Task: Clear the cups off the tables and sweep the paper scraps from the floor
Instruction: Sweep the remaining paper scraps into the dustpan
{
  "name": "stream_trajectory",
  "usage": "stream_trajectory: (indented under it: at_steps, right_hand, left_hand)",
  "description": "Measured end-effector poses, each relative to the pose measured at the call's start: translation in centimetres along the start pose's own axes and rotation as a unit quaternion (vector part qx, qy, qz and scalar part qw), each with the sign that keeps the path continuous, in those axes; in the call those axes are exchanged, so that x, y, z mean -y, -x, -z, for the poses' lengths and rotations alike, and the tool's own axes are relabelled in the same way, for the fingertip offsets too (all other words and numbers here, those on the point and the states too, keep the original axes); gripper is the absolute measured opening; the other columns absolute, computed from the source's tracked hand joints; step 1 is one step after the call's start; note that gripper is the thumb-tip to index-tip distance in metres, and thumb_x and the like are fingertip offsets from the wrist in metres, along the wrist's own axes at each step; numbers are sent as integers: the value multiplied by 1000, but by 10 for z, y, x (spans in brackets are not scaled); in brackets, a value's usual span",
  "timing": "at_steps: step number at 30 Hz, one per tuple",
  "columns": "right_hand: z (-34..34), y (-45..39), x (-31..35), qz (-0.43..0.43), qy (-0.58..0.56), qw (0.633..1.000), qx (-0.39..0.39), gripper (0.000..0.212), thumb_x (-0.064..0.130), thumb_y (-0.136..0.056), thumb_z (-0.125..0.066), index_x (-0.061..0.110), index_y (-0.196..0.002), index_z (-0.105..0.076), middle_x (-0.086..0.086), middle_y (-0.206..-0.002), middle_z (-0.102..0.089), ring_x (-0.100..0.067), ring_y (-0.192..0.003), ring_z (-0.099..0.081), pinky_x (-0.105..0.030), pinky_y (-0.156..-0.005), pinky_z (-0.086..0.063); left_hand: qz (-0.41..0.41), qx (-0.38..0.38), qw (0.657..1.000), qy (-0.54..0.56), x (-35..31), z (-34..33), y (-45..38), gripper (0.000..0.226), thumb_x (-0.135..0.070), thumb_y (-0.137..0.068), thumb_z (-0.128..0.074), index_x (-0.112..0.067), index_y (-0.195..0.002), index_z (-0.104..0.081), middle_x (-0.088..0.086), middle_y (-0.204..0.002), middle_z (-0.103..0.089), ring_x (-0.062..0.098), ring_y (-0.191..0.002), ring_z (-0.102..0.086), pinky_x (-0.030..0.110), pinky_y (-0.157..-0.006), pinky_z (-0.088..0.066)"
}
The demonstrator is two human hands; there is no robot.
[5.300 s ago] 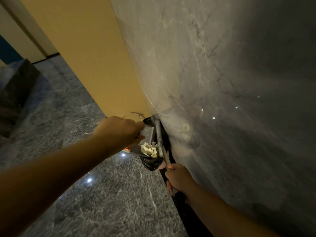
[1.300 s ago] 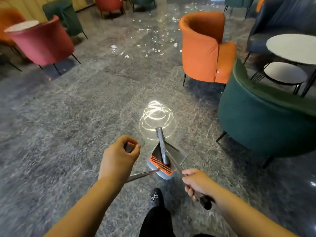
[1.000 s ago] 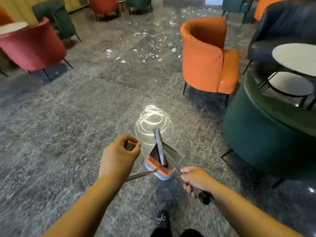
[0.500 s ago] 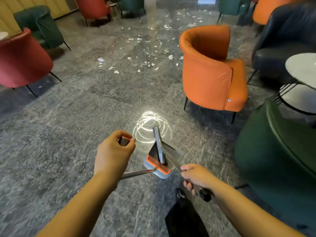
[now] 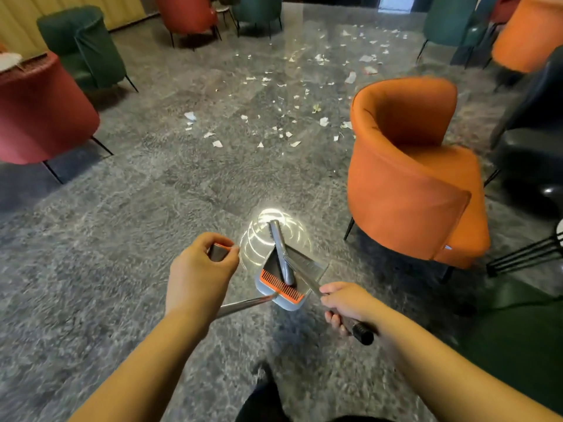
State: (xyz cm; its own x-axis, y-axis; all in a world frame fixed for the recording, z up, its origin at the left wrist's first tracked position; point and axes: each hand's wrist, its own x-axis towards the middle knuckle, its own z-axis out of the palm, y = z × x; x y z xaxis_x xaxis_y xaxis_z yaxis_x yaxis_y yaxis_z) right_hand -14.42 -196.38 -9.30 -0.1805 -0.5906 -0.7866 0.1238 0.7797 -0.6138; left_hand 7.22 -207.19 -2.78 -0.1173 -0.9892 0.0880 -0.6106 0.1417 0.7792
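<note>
My left hand [image 5: 198, 275] grips the grey-and-orange top of the dustpan handle. The grey dustpan [image 5: 285, 287] with its orange comb edge hangs low in front of me, just above the floor. My right hand [image 5: 344, 303] grips the broom handle, whose black end sticks out behind my fingers. The grey broom head [image 5: 281, 254] lies across the dustpan. Several white paper scraps [image 5: 289, 95] are scattered over the grey stone floor farther ahead, between the chairs.
An orange armchair [image 5: 411, 178] stands close on my right, with a dark green chair [image 5: 518, 345] nearer still. A red chair [image 5: 39, 111] and a green chair [image 5: 85, 47] stand on the left. More chairs line the far end. My shoe [image 5: 265, 388] shows below.
I left the marble wall and the bin and now walk across the lounge floor. Over the last second the scraps and the orange chair have drawn nearer; both hands keep their grips.
</note>
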Motion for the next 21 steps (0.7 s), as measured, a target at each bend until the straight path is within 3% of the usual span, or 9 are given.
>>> stream_trajectory:
  at_steps: [7,13,16,21]
  right_hand:
    - [-2,-97,122,-9,-48,999,-11,42,7,-100,-42,17,-141,-41,-9,-65,-47,-10,-41,-39,-16,-40,-30]
    - [6,-167,227,-11,-99,995,-25,30,9,-100,-42,21,-126,-48,-8,-68,-48,-9,-38,-40,-16,-42,-28]
    - [19,-196,270,-21,-126,992,-10,22,13,-101,-42,27,-116,-49,-7,-70,-48,-11,-43,-40,-17,-44,-29]
    - [51,-258,338,-17,-116,993,-12,23,12,-100,-42,25,-117,-48,-8,-69,-48,-10,-38,-40,-15,-41,-31]
  left_hand:
    - [-11,7,1000,15,4,-25,-163,13,-31,-80,-74,-34,-73,-63,-21,-67,-63,-5,-67,-58,18,-54,-39]
    - [-45,25,999,-4,-14,-39,-302,11,-31,-79,-75,-33,-75,-65,-20,-67,-63,-9,-70,-57,4,-54,-36]
    - [-53,27,998,-10,-25,-51,-358,11,-33,-79,-75,-34,-76,-64,-22,-68,-64,-7,-70,-58,10,-54,-36]
    - [-55,21,998,-11,-42,-85,-450,12,-34,-79,-74,-35,-75,-63,-21,-67,-64,-4,-67,-59,19,-55,-39]
